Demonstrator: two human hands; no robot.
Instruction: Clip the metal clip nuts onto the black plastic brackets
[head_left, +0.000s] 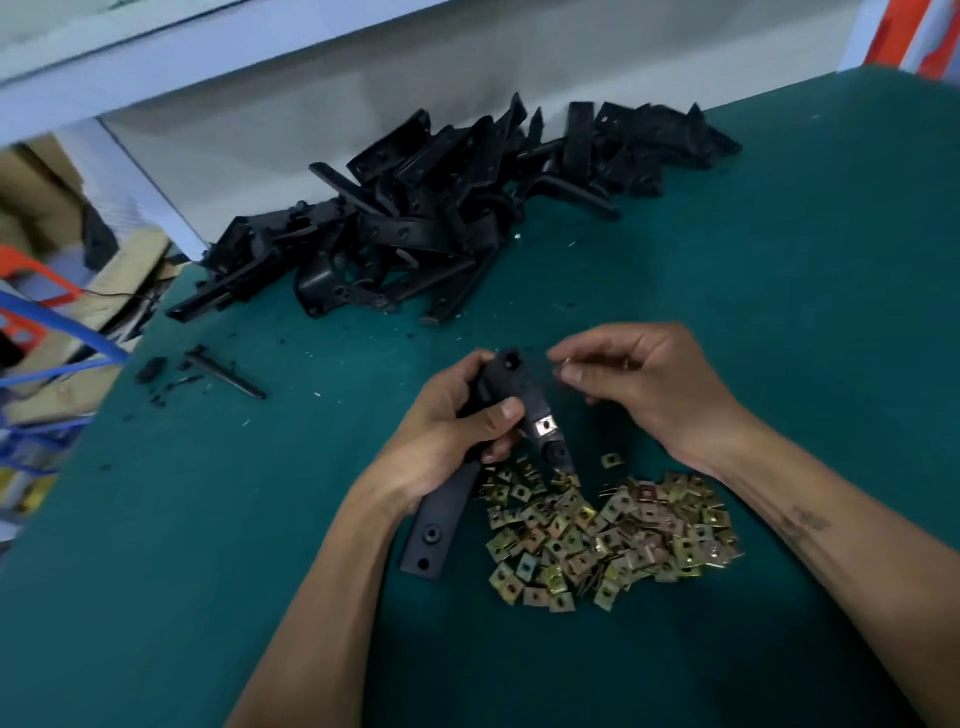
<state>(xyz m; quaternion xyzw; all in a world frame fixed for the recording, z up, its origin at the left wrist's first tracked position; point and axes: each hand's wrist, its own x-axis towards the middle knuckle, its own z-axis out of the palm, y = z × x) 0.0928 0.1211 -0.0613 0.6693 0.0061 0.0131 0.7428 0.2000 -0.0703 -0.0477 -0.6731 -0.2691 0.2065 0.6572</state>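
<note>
My left hand (449, 434) grips a black plastic bracket (524, 387) above the green table, thumb across its face. One metal clip nut (546, 427) sits clipped on the bracket below my thumb. The bracket's long lower arm (436, 530) reaches down toward the table. My right hand (639, 384) hovers just right of the bracket's top end and pinches a small clip nut (567, 362) between thumb and forefinger, blurred. A heap of loose brass-coloured clip nuts (608, 535) lies below both hands.
A big pile of black brackets (441, 208) lies at the back of the green table (805, 260) against the white wall. Black plastic scraps (223, 371) lie near the left table edge. Boxes and a blue rack stand beyond that edge.
</note>
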